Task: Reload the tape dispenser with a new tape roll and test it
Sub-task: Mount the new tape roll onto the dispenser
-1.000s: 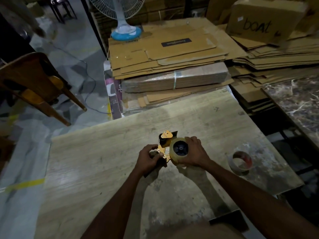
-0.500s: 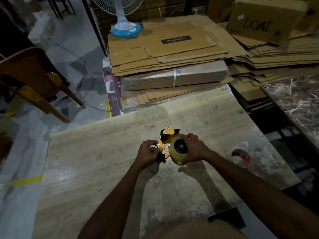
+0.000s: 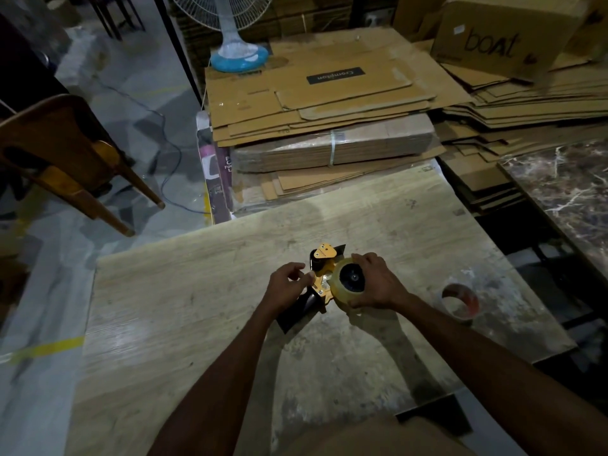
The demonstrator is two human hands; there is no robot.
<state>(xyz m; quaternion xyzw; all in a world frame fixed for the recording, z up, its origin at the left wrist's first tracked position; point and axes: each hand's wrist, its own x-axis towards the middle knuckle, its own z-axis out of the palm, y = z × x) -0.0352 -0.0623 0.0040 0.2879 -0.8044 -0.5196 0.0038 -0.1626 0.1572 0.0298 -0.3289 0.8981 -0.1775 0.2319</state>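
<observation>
Seemingly the new tape roll (image 3: 351, 284) already sat on the hub of the tape dispenser (image 3: 324, 277), mid-worktop (image 3: 184, 291); threading and testing remained. The right hand (image 3: 376, 284) gripped the roll. The left hand (image 3: 285, 287) curled at the frame, grasp indeterminate. The dispenser's long axis ran near-to-far, cutter end away from the person, handle toward them.

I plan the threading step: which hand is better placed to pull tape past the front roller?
Probably left: the left hand sits by the black roller of the dispenser, while the right hand grips the tape roll.
</observation>
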